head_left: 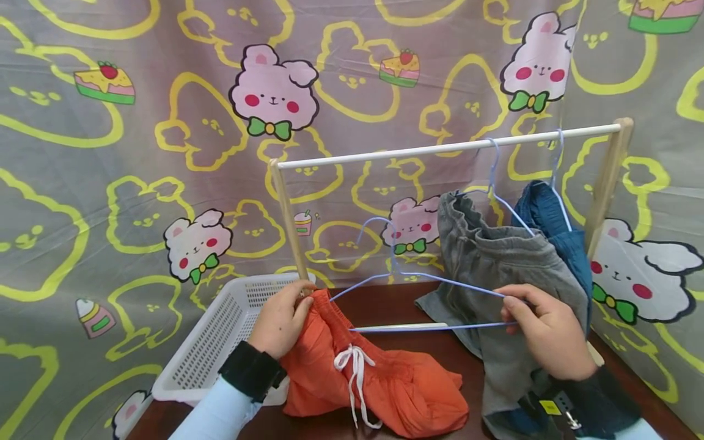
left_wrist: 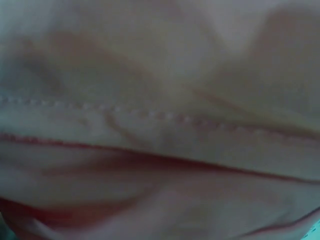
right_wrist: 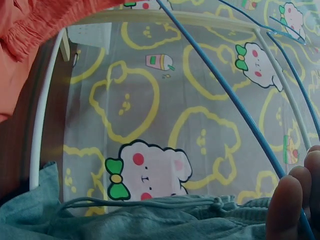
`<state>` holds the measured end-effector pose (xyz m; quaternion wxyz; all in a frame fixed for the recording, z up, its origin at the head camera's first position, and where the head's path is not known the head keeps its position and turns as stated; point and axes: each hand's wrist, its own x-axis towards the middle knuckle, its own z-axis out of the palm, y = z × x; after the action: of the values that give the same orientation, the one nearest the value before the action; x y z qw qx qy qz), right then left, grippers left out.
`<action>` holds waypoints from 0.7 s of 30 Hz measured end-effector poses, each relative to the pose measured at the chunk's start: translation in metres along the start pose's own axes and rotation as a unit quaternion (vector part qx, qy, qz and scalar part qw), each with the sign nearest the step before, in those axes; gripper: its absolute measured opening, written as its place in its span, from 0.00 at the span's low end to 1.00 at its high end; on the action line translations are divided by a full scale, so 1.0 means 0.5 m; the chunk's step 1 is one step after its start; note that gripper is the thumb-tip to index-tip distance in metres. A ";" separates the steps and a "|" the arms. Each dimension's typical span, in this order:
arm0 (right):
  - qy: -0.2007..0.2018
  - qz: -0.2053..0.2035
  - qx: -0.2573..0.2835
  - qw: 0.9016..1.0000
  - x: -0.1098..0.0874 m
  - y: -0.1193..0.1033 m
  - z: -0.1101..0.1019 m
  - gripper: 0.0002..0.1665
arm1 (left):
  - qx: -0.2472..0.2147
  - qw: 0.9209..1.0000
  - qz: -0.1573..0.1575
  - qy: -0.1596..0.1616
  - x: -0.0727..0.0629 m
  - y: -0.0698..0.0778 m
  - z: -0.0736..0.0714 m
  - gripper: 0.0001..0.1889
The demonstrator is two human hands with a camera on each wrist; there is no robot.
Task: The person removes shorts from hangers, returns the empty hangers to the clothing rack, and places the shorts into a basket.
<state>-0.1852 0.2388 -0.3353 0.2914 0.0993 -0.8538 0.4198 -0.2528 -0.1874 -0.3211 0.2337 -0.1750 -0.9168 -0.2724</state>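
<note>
In the head view my left hand [head_left: 282, 319] grips the waistband of orange shorts [head_left: 407, 385] with a white drawstring tied in a bow. The left end of a blue wire hanger [head_left: 423, 276] goes into that waistband. My right hand [head_left: 550, 330] pinches the hanger's other end, which is bare. The hook stands up, apart from the rail. Close-up cloth [left_wrist: 160, 165] with a stitched seam fills the left wrist view. Fingers [right_wrist: 285, 202] of the right hand hold the hanger wire [right_wrist: 225, 90] in the right wrist view.
A small rack with a white rail [head_left: 385, 154] and wooden posts stands behind. Grey pants [head_left: 506, 263] and blue pants [head_left: 572, 250] hang on hangers at its right end. A white perforated basket [head_left: 203, 342] sits at the left. Patterned cloth [head_left: 352, 116] covers the back.
</note>
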 end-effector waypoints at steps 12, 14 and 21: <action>0.045 0.016 -0.040 0.998 -0.001 -0.008 -0.027 0.13 | 0.045 0.996 -0.064 -0.046 0.003 0.005 0.003 0.13; 0.054 0.017 -0.039 0.998 0.000 -0.010 -0.029 0.13 | 0.051 0.995 -0.065 -0.057 0.002 0.005 0.006 0.12; 0.065 0.013 -0.029 0.997 0.002 -0.014 -0.029 0.13 | 0.049 0.994 -0.033 -0.087 -0.004 0.012 0.020 0.07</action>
<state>-0.1770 0.2458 -0.3234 0.3435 0.0524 -0.8462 0.4041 -0.2518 -0.1775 -0.3269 0.1518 -0.1559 -0.9513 -0.2184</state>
